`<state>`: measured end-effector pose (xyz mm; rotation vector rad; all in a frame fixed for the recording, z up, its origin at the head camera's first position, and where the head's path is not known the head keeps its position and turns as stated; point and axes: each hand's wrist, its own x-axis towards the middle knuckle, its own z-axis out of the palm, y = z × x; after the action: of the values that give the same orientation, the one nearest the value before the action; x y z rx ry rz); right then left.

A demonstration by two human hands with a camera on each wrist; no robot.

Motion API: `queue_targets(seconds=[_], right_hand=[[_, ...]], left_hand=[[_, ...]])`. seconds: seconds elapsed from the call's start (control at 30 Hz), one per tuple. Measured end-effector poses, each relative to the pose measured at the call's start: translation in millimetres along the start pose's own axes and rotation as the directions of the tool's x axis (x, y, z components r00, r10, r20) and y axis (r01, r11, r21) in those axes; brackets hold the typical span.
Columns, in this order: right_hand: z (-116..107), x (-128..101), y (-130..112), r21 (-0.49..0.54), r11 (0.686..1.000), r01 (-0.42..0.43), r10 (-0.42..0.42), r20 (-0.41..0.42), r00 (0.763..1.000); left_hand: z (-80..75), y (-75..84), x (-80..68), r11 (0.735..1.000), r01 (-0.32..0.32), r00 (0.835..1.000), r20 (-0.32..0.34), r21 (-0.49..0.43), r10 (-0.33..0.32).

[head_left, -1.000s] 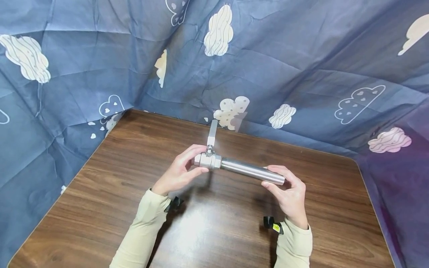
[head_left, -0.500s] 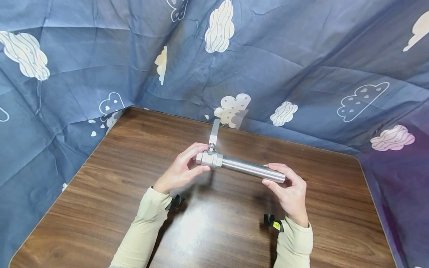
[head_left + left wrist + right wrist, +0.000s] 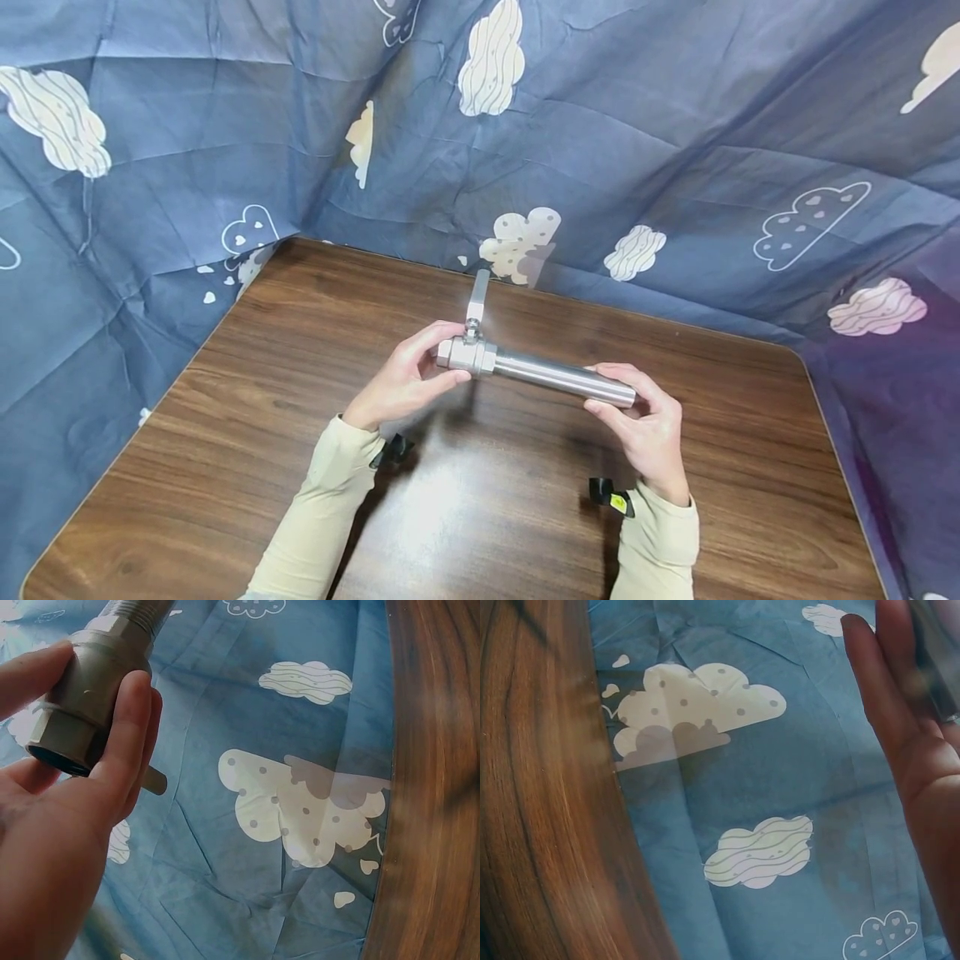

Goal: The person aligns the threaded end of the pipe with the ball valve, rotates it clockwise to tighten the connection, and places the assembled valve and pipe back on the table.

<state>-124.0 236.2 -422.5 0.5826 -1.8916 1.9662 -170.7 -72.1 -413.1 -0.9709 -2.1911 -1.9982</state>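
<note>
Near the middle of the head view, you have a smooth, glossy metal pipe (image 3: 555, 375) beside a duller metal valve (image 3: 467, 357), whose metal handle (image 3: 478, 293) looks pale and smooth; at the upper left of the left wrist view, you see a ridged metal thread (image 3: 137, 612). Your sleeves (image 3: 317, 504), lower in the frame, are matt cloth, above a wood-grained table (image 3: 217, 442) with a glossy glare, and the curtain (image 3: 600, 142) across the top is creased, thin-looking cloth.

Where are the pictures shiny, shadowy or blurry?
Head view: white glare on the wooden table, dark shadows beside the sleeves, bright streaks along the metal pipe; left wrist view: the valve dark inside its open end; right wrist view: the metal pipe looks blurry at the edge.
</note>
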Motion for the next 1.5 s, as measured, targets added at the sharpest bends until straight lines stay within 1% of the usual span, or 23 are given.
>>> queue_targets(seconds=[0.13,0.2,0.4,0.57,0.67,0.8,0.93,1.1,1.27,1.5], right_hand=[[1.5,0.6,1.4,0.033,0.999,-0.002,0.001,0.016,1.000],[1.9,0.8,2.0,0.041,0.999,-0.003,0.003,0.021,1.000],[0.2,2.3,1.4,0.052,0.999,-0.012,0.009,0.056,0.998],[-3.3,2.9,0.9,0.079,0.997,-0.008,-0.001,0.114,0.993],[-5.1,2.8,1.1,0.078,0.997,-0.003,-0.007,0.126,0.992],[-6.1,2.9,2.7,0.070,0.998,0.011,-0.019,0.113,0.993],[-6.8,2.3,4.3,0.035,0.999,0.021,-0.024,0.083,0.996],[-7.0,1.5,5.5,-0.003,1.000,0.024,-0.024,0.046,0.999],[-6.4,1.1,5.8,0.005,0.999,0.035,-0.035,0.023,0.999],[-6.5,1.0,6.1,0.019,0.999,0.027,-0.027,0.010,1.000]], left_hand=[[0.0,0.2,-0.8,0.999,0.048,0.999,-0.014,0.021,-0.047],[-0.1,0.3,-1.0,0.998,0.055,0.998,-0.015,0.033,-0.055],[-1.2,0.2,0.8,0.997,0.030,0.999,-0.019,0.076,-0.029],[-2.4,-0.4,1.2,0.998,0.024,0.999,-0.025,0.065,-0.023],[-2.7,-0.3,1.3,0.998,0.022,0.999,-0.024,0.055,-0.021],[-2.5,-0.2,1.7,0.999,0.027,0.999,-0.022,0.043,-0.026],[-2.5,-1.1,1.7,0.999,0.030,0.999,-0.021,0.038,-0.029],[-3.5,-1.8,1.4,0.998,0.022,1.000,-0.018,0.056,-0.021],[-3.8,-1.3,1.1,0.998,0.009,1.000,-0.017,0.060,-0.008],[-3.0,-0.6,0.7,0.998,0.027,0.999,-0.033,0.059,-0.026]])
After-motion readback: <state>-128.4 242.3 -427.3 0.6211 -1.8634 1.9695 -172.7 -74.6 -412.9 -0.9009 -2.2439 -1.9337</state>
